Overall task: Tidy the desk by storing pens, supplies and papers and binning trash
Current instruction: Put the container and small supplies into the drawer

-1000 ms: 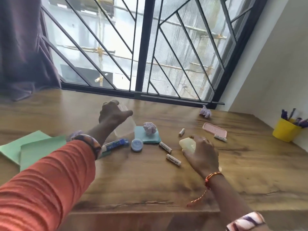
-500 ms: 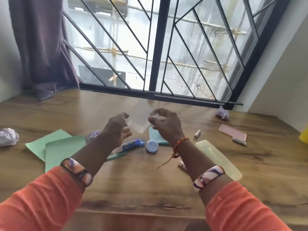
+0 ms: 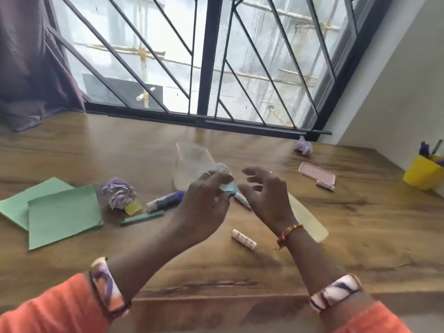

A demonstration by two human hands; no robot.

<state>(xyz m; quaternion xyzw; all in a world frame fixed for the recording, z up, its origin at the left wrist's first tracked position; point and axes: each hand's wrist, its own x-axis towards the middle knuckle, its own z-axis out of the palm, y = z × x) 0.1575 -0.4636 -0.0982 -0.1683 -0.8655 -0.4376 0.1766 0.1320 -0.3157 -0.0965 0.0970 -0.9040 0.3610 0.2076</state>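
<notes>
head view: left hand (image 3: 204,207) pinches a clear tub (image 3: 192,167) above the worktop (image 3: 360,236); right hand (image 3: 266,195) hovers beside it, fingers spread, holding nothing

**Desk clearance: centre crowded, near edge passable**

Bare wood desk (image 3: 360,248) runs along the near edge and right of the yellowish ruler (image 3: 310,222). Centre obstructed: clear plastic container (image 3: 192,162), blue glue stick (image 3: 165,200), teal pen (image 3: 141,218), two white crayons (image 3: 243,239) (image 3: 242,200). Left blocked by green papers (image 3: 55,215) and crumpled purple paper (image 3: 117,192). Right rear holds pink lid (image 3: 317,175) and yellow pen cup (image 3: 424,173), well apart.
</notes>
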